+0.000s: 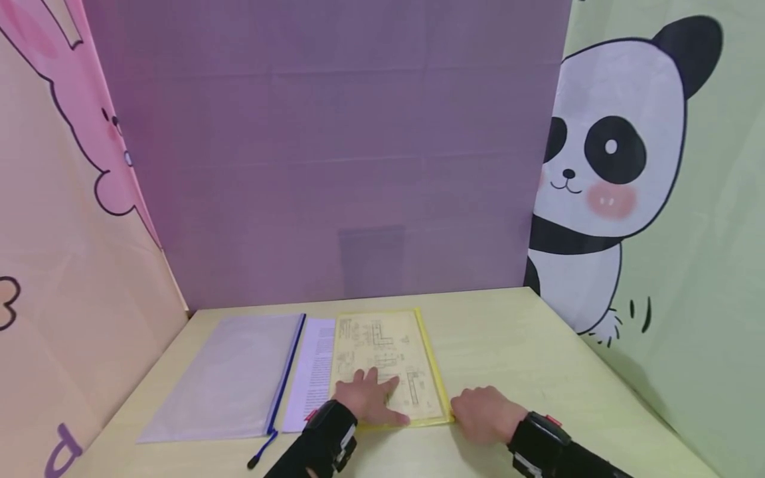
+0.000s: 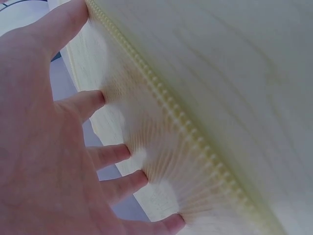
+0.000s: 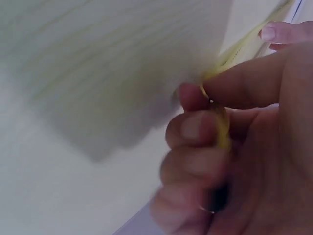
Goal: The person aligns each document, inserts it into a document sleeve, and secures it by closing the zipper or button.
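A yellow zip folder (image 1: 415, 362) with a sheet of printed drawings inside lies right of centre in the head view. My left hand (image 1: 370, 398) rests spread on its near left part; in the left wrist view its fingertips press the mesh-like cover beside the zip (image 2: 171, 105). At the folder's near right corner, my right hand (image 1: 487, 413) has its fingers curled round the yellow zip cord (image 3: 223, 128). A dark end of the cord (image 3: 219, 196) shows between fingers and palm. Thumb and forefinger pinch it close to the zip's end.
Left of the folder lies a printed sheet of paper (image 1: 311, 378), partly under it. Further left is a clear folder (image 1: 230, 378) with a blue zip and a blue pull cord (image 1: 271, 440) hanging toward the table's front. A purple panel (image 1: 335, 146) stands behind the table.
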